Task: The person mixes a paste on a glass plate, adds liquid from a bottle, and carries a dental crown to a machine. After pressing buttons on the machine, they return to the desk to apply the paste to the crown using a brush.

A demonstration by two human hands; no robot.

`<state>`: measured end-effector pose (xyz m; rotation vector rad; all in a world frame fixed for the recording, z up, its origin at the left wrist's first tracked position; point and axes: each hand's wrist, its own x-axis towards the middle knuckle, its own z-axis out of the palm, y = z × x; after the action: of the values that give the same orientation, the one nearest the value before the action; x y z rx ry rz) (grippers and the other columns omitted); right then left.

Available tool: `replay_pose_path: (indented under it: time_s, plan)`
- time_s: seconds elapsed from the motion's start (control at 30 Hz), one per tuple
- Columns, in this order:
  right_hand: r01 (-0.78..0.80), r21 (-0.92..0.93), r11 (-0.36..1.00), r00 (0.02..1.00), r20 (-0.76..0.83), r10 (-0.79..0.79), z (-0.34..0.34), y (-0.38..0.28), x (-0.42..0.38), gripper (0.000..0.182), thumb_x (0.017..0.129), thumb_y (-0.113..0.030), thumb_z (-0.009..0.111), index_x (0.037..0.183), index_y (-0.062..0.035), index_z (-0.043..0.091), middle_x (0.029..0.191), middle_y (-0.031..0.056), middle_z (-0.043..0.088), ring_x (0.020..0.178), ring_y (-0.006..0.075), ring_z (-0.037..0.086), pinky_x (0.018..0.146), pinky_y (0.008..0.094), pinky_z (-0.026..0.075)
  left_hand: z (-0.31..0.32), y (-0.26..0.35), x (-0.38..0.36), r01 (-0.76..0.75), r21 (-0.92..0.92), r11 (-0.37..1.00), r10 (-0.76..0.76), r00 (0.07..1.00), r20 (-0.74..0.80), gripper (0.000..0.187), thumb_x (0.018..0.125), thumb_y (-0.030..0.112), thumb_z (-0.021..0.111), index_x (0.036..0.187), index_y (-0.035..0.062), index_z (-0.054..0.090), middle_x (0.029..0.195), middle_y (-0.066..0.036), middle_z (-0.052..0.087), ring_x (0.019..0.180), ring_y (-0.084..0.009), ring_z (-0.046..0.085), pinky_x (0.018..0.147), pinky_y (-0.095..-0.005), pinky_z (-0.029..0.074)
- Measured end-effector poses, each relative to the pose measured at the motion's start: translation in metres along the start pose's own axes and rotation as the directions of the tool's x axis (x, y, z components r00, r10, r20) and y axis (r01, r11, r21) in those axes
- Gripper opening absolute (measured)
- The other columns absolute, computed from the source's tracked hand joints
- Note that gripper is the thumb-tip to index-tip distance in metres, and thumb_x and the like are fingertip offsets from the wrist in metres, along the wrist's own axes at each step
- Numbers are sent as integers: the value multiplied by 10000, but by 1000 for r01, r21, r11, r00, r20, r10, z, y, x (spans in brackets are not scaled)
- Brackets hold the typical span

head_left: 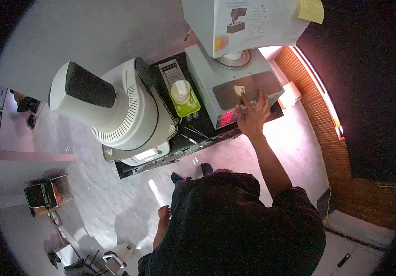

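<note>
My right hand (256, 113) reaches over the front of a white benchtop machine (202, 85), palm down and fingers spread. Its index fingertip is right at a small cream-coloured piece (239, 89) on the machine's dark top plate (223, 92). The thumb hangs near the front panel, close to a lit red digital display (227, 117). At my side, low over the floor, is my left hand (164, 212); its fingers are partly hidden against my dark shirt, and I cannot tell whether they are curled round anything.
A larger white machine (129, 106) with a rounded head stands left on the black table (175, 147). Between the machines are a green tray (188, 109) with round cream pieces, a white grid rack (171, 71) and tweezers (191, 139). An instruction sheet (262, 27) hangs above.
</note>
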<state>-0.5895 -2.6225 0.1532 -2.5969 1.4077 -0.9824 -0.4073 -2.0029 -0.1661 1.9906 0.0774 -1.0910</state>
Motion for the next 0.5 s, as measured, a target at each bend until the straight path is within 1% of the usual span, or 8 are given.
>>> replay_pose_path:
  time_s: [0.03, 0.1, 0.17, 0.2, 0.23, 0.27, 0.4, 0.5]
  plan:
    - [12, -13, 1000, 1000, -9, -12, 1, 1, 0, 496, 1010, -446, 643, 1430, -185, 682, 1666, 339, 236, 1497, 572, 256, 1143, 727, 236, -3, -1, 0, -259, 288, 922, 265, 964, 22, 292, 982, 242, 662, 1107, -9, 740, 897, -112, 746, 738, -242, 702, 652, -377, 567]
    - [35, -39, 999, 999, -24, -36, 3, 4, 0, 501, 1012, -450, 641, 1428, -174, 683, 1663, 335, 250, 1495, 568, 262, 1148, 722, 231, -3, -1, -2, -359, 442, 822, 358, 930, 90, 341, 976, 270, 663, 1129, -21, 752, 924, -120, 765, 777, -238, 713, 695, -391, 571]
    - [40, 9, 999, 998, -39, -40, -1, 4, 0, 492, 1019, -444, 630, 1430, -179, 682, 1658, 322, 272, 1491, 560, 270, 1151, 716, 230, 13, 1, 6, -80, 223, 972, 81, 997, 5, 407, 960, 304, 675, 1176, -30, 760, 964, -136, 787, 822, -226, 717, 740, -396, 567]
    - [45, 34, 998, 998, -48, -43, -3, 2, 1, 487, 1023, -441, 625, 1431, -181, 681, 1655, 316, 283, 1489, 556, 274, 1152, 713, 230, 18, 1, 7, 68, 99, 993, -67, 998, -12, 442, 953, 322, 681, 1200, -35, 764, 985, -143, 798, 844, -220, 719, 763, -399, 565]
    - [39, 54, 998, 998, -60, -36, -4, 2, 1, 470, 1013, -415, 642, 1417, -179, 688, 1649, 303, 299, 1494, 541, 276, 1161, 704, 224, 21, 1, 7, 122, 51, 991, -121, 993, -17, 444, 950, 325, 677, 1196, -33, 766, 988, -145, 798, 853, -228, 723, 776, -400, 566]
    - [34, 74, 997, 997, -72, -29, -5, 2, 1, 454, 1004, -388, 659, 1404, -176, 696, 1643, 290, 316, 1499, 525, 278, 1170, 695, 219, 23, 0, 8, 114, 63, 991, -114, 993, -11, 445, 948, 329, 674, 1193, -31, 768, 991, -148, 799, 862, -236, 726, 789, -401, 567]
    - [37, 140, 989, 990, -138, -17, -7, 6, -5, 382, 990, -295, 679, 1342, -155, 728, 1613, 256, 371, 1500, 492, 280, 1193, 652, 211, 22, -2, 6, -108, 315, 943, 98, 994, 48, 452, 938, 343, 660, 1178, -22, 776, 1005, -156, 799, 898, -267, 740, 841, -404, 570]
    - [68, 110, 992, 977, -208, -44, -16, 2, -12, 304, 966, -171, 700, 1257, -105, 756, 1469, 242, 535, 1372, 435, 482, 1108, 544, 410, 15, 23, -5, -126, 350, 928, 111, 992, 63, 448, 928, 343, 648, 1166, -11, 786, 996, -159, 799, 910, -282, 747, 854, -410, 573]
